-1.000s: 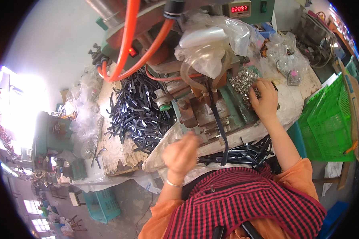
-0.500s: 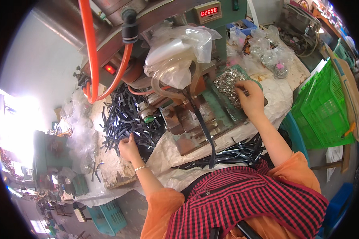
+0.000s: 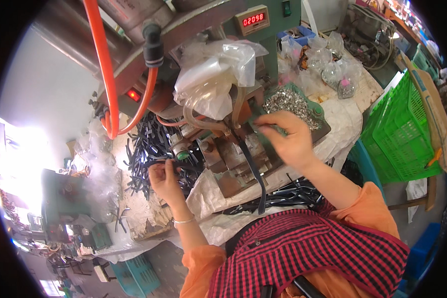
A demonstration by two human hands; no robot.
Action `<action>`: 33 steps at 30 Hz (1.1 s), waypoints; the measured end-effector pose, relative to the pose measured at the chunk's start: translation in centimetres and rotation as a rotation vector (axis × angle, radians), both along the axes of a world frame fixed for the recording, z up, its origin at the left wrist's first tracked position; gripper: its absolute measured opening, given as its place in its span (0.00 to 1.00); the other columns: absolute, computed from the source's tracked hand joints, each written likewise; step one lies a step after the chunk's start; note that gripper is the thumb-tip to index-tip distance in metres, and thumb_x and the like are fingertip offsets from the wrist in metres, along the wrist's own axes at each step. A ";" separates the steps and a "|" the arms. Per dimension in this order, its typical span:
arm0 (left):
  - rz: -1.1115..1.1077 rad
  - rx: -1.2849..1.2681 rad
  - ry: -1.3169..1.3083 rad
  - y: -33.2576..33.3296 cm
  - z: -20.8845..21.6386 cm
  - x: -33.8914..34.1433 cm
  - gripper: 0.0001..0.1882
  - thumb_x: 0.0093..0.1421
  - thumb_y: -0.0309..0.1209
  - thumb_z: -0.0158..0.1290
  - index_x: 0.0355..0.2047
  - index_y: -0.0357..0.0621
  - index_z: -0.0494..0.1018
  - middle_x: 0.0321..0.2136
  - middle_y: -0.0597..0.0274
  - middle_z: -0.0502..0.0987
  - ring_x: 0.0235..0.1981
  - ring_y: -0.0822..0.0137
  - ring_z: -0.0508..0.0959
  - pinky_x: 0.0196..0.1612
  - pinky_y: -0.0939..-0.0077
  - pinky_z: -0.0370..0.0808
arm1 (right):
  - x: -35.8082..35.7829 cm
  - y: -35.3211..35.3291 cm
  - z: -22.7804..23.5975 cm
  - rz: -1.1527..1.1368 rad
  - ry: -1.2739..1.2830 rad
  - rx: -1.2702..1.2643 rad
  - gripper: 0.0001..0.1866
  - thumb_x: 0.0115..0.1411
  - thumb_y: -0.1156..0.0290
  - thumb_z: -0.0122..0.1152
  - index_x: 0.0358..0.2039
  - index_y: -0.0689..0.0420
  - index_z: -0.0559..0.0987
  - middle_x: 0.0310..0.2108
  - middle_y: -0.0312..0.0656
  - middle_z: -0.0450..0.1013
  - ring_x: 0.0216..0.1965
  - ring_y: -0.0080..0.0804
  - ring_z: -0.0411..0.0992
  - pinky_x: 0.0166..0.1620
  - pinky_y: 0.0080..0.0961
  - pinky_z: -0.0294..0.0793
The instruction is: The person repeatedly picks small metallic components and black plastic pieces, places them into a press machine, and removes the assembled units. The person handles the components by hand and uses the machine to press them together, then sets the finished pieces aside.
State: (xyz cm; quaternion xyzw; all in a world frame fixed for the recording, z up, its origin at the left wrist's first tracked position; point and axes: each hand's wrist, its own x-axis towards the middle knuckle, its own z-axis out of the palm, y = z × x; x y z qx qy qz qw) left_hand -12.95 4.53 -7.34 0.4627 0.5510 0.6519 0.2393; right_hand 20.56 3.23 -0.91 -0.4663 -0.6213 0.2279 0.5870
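Observation:
My left hand point(image 3: 165, 185) is closed at the pile of black eyeglass temples point(image 3: 146, 141), its fingers on a dark temple point(image 3: 184, 166). My right hand point(image 3: 289, 140) reaches over the machine's bed, fingertips pinched together beside the fixture; whatever small piece they hold is too small to make out. Another black temple point(image 3: 255, 169) juts from the machine's fixture toward me, its curved end hanging down. Small shiny metal parts point(image 3: 292, 105) lie heaped on a green tray point(image 3: 317, 107) beyond my right hand.
Orange air hoses point(image 3: 107, 79) and a plastic bag point(image 3: 208, 79) hang around the machine head. More black temples point(image 3: 288, 194) lie along the near edge. Bagged parts point(image 3: 346, 88) stand at the back right, with green crates point(image 3: 395, 134) beside the bench.
My right hand has left the heap of metal parts and moved left toward the fixture. My left hand has turned at the pile, with a temple now at its fingers.

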 end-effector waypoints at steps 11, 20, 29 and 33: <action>-0.125 0.531 0.002 -4.9 8.7 8.9 0.07 0.69 0.25 0.55 0.40 0.33 0.70 0.32 0.47 0.81 0.25 0.64 0.81 0.28 0.76 0.82 | -4.0 -0.1 -0.8 0.265 0.680 -0.270 0.22 0.60 0.83 0.65 0.55 0.65 0.72 0.48 0.41 0.77 0.45 0.22 0.77 0.51 0.20 0.74; -0.294 0.667 0.849 -7.0 8.5 12.1 0.10 0.51 0.24 0.70 0.33 0.44 0.81 0.38 0.58 0.86 0.24 0.68 0.77 0.26 0.77 0.69 | -2.4 -3.5 2.6 0.389 0.441 -0.300 0.25 0.62 0.79 0.62 0.60 0.62 0.74 0.55 0.47 0.77 0.60 0.34 0.73 0.61 0.28 0.71; -0.382 0.827 0.954 -4.2 6.7 14.5 0.12 0.50 0.28 0.71 0.34 0.44 0.82 0.39 0.61 0.84 0.17 0.75 0.73 0.20 0.80 0.68 | 7.3 1.7 -8.2 -0.435 -0.665 -0.063 0.12 0.53 0.67 0.72 0.39 0.52 0.87 0.57 0.56 0.74 0.66 0.55 0.65 0.62 0.45 0.69; -0.373 0.828 0.957 -4.2 6.9 14.5 0.12 0.49 0.28 0.71 0.34 0.45 0.81 0.38 0.61 0.84 0.17 0.75 0.74 0.20 0.80 0.68 | 7.6 2.5 -9.1 -0.453 -0.650 0.049 0.09 0.53 0.69 0.72 0.37 0.51 0.87 0.53 0.50 0.76 0.62 0.52 0.69 0.57 0.42 0.72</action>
